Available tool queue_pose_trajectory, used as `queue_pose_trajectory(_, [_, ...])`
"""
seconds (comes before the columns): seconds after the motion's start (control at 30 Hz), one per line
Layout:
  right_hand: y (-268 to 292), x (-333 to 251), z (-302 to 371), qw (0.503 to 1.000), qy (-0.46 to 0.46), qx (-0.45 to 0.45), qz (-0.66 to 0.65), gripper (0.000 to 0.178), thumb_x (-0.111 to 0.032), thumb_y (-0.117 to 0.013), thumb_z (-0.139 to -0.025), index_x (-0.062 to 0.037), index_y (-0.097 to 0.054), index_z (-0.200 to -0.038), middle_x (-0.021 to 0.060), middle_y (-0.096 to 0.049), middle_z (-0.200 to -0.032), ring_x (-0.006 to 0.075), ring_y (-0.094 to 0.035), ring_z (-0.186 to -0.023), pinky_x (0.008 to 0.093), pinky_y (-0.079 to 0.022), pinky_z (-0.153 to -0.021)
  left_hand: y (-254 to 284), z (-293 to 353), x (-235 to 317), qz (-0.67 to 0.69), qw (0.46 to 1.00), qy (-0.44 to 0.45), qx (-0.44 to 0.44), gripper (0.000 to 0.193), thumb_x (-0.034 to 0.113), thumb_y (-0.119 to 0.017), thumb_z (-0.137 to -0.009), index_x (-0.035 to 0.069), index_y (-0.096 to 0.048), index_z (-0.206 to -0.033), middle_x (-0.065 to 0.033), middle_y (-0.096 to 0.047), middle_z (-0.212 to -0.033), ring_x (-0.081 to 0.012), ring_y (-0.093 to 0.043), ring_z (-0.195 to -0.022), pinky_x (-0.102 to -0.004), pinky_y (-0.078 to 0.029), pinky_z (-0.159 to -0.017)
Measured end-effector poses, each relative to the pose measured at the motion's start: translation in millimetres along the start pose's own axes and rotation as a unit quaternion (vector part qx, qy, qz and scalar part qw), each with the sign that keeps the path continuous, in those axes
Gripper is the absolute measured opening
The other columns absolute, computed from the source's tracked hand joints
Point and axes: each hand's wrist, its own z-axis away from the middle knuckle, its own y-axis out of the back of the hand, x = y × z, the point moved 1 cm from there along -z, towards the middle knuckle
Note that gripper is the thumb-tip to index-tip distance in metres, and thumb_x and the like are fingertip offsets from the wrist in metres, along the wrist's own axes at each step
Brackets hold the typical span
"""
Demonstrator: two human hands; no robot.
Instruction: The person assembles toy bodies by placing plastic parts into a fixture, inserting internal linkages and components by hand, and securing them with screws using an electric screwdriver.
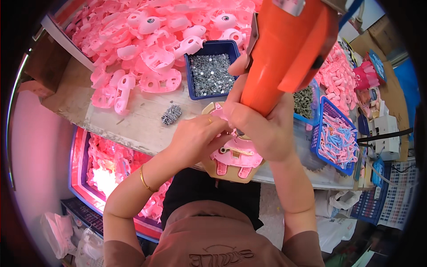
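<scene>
My right hand (269, 131) is wrapped round an orange power screwdriver (287, 49), held with its tip pointing down. Below it, a pink plastic shell part (242, 156) lies in a tan holding fixture (231, 176) at the table's near edge. My left hand (193, 137) reaches over the part's left side, its thumb and fingers pinched together close to the screwdriver's tip. Whatever they hold is hidden. A small heap of screws (171, 115) lies on the table left of the fixture. Behind it stands a dark blue bin (192, 82) of small metal screws.
A large pile of pink shells (155, 58) covers the back left. To the right are a tray (315, 104) of grey-green pieces, a blue basket (315, 141) of pink and blue pieces, and more pink parts (339, 71). A crate (80, 178) of pink parts sits below left.
</scene>
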Motion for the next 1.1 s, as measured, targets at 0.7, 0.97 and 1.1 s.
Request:
queue_pose_trajectory(0.7, [12, 9, 39, 0.999, -0.023, 0.034, 0.000, 0.037, 0.001, -0.069, -0.080, 0.0041, -0.058, -0.116, 0.0013, -0.064, -0.083, 0.0069, -0.059, -0.075, 0.0257, -0.050, -0.070, -11, 7, 23, -0.069, 0.994, -0.046, -0.074, 0.030, 0.031, -0.074, -0.080, 0.007, -0.060, -0.093, -0.0029, -0.061, -0.083, -0.0214, -0.061, -0.084, -0.0345, -0.053, -0.065])
queue_pose_trajectory(0.97, [34, 20, 63, 0.992, -0.066, 0.105, 0.007, 0.035, 0.001, -0.068, -0.081, 0.0037, -0.057, -0.114, 0.0020, -0.062, -0.082, 0.0062, -0.058, -0.072, 0.0243, -0.048, -0.068, -24, 17, 29, -0.067, 0.989, -0.097, -0.092, 0.040, 0.023, -0.078, -0.070, 0.010, -0.067, -0.106, -0.0011, -0.064, -0.111, -0.0231, -0.058, -0.100, -0.0364, -0.051, -0.088])
queue_pose_trajectory(1.1, [36, 29, 65, 0.990, -0.082, 0.113, 0.000, 0.033, 0.002, -0.067, -0.081, 0.0033, -0.057, -0.113, 0.0022, -0.061, -0.081, 0.0061, -0.058, -0.071, 0.0242, -0.048, -0.067, -29, 19, 28, -0.090, 0.986, -0.098, -0.106, 0.037, 0.023, -0.077, -0.072, 0.010, -0.068, -0.105, -0.0009, -0.064, -0.109, -0.0223, -0.058, -0.101, -0.0364, -0.049, -0.092])
